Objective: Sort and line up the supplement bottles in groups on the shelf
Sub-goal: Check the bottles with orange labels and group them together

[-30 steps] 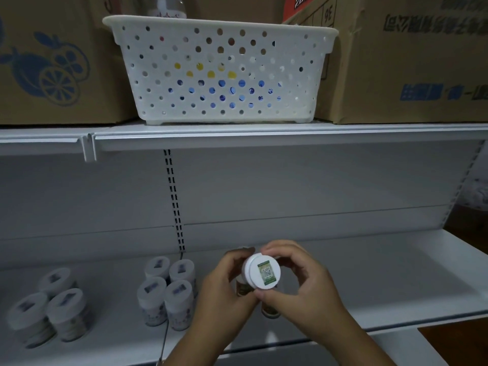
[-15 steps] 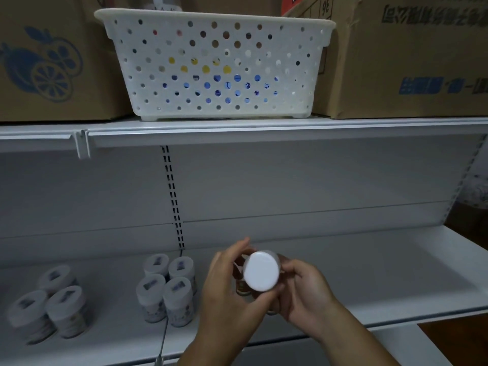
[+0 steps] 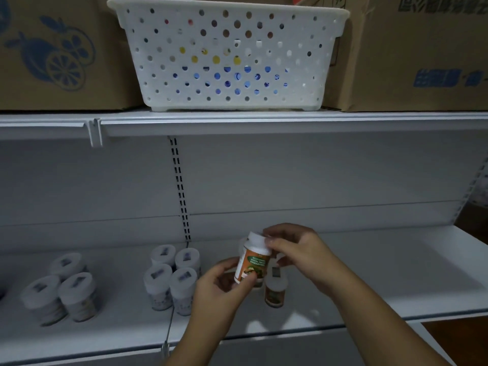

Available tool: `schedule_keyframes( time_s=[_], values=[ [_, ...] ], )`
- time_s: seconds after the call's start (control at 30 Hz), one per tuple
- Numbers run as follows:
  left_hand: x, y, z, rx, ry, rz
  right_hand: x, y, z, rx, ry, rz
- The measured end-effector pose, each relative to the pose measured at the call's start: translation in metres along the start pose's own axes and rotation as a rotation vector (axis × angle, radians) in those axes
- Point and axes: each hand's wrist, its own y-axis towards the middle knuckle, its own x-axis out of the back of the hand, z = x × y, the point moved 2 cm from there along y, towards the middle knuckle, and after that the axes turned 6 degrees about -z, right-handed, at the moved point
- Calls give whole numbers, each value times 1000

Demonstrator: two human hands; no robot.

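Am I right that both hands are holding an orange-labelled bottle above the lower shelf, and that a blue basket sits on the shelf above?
Not quite: the basket on the upper shelf is white, as the head view shows. The rest stands: the left hand and right hand hold the orange-labelled bottle above the lower shelf.

Both hands (image 3: 219, 289) (image 3: 298, 249) hold orange btl (image 3: 252, 262) over shelf (image 3: 383, 281)
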Motion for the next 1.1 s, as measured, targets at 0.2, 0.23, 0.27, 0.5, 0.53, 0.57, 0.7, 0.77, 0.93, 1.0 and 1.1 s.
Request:
schedule_keyframes(
  time_s=[0.2, 0.23, 0.27, 0.5, 0.53, 0.57, 0.7, 0.77, 0.93, 1.0, 1.1],
  values=[
    [18, 17, 19, 69, 169, 107, -8, 17, -3, 48, -285, 31],
    [20, 21, 21, 60, 251, 145, -10, 19, -5, 66, -364, 11],
    [21, 25, 23, 46, 341, 185, -12, 22, -8, 86, -436, -10],
    [8, 29, 44, 20, 599, 62, -20, 20, -38, 158, -575, -53],
    [7, 28, 48, 23, 605, 48, -14, 21, -40, 182, -559, -85],
    [6, 27, 53, 27, 606, 38, -8, 22, -41, 197, -543, -123],
    [1, 24, 69, 31, 615, 41, 14, 27, -52, 211, -547, -182],
    [-2, 24, 76, 41, 609, 29, 19, 28, -60, 201, -549, -177],
    [-6, 25, 90, 77, 591, 9, 26, 24, -78, 140, -638, -110],
    [-7, 24, 89, 66, 601, 15, 26, 19, -83, 131, -693, -53],
    [-3, 24, 83, 67, 583, 27, 21, 13, -88, 156, -783, -8]
  ],
)
